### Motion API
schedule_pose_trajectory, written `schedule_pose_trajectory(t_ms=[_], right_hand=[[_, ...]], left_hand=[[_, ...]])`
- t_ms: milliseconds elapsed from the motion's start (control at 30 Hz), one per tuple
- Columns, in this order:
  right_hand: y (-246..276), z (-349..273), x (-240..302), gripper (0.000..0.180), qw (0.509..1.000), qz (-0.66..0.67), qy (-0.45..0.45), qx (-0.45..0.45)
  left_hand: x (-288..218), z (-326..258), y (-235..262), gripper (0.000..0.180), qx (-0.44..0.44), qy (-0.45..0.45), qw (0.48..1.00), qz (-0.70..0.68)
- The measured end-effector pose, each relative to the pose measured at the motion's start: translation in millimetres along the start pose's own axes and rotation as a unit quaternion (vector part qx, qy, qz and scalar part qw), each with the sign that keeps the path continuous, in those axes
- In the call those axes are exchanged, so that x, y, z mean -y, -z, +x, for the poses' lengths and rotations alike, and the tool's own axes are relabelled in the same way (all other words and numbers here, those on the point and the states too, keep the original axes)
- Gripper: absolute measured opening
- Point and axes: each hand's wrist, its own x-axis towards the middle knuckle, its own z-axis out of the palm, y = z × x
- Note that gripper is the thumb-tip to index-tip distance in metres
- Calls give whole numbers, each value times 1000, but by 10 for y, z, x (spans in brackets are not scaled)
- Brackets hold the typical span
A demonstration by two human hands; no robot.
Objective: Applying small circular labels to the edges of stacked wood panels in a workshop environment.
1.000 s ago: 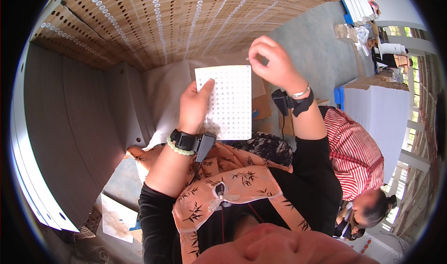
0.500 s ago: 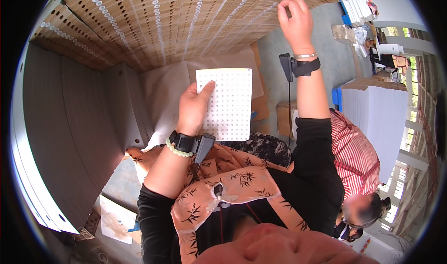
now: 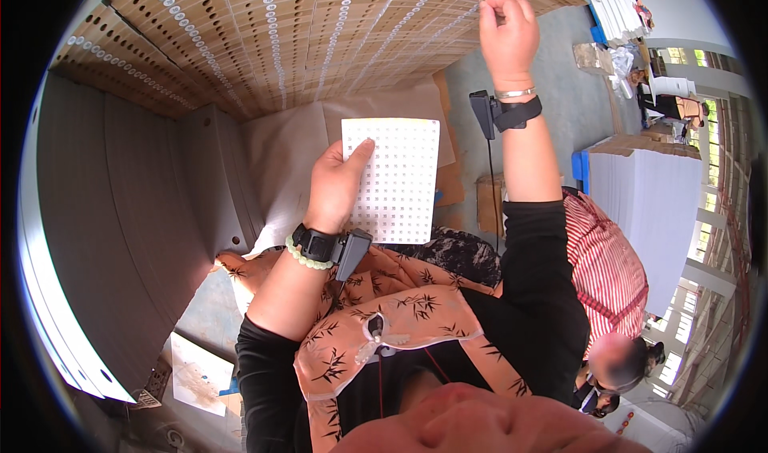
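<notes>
My left hand [image 3: 334,183] holds a white sheet of small labels [image 3: 400,181], printed in a grid of tiny dark squares with a yellowish top edge. Its thumb lies across the front of the sheet; the other fingers are hidden behind. Stretched forward at the upper right, my right hand [image 3: 510,41] has its fingers curled and pinched together, and whatever they hold is too small or hidden to see. It is beside the right part of a wall of brown stacked panels [image 3: 240,49], which has rows of dark holes and lines of round white stickers.
Tall grey panels [image 3: 104,205] stand close on my left. At the right a person in a red-striped top [image 3: 608,269] bends beside a big stack of white boards [image 3: 644,205]. A cardboard box [image 3: 490,201] sits on the floor beyond my right forearm.
The label sheet has shifted slightly right in my left hand's grip. My right hand stays raised by the panels, its wrist drifting a little left. The striped person has moved slightly left.
</notes>
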Motion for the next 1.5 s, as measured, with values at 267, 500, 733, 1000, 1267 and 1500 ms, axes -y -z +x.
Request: schedule_pose_trajectory(t_ms=[267,500,733,1000,1267,1500], right_hand=[[77,-32,-83,27,902,248,-339,98],[458,-515,608,12,715,404,-345,454],[498,-841,848,12,741,392,-269,475],[468,-854,1081,9,782,338,-233,468],[547,-867,1145,7,803,300,-204,473],[549,-915,1207,5,814,275,-168,484]], left_hand=[[-11,-28,93,21,12,-10,1000,-12],[-22,-64,203,24,-19,-71,997,36],[49,-49,268,26,-38,-97,991,82],[-1,-122,358,25,-48,-113,986,116],[18,-134,402,24,-36,-126,982,133],[68,-120,505,24,-24,-99,987,121]])
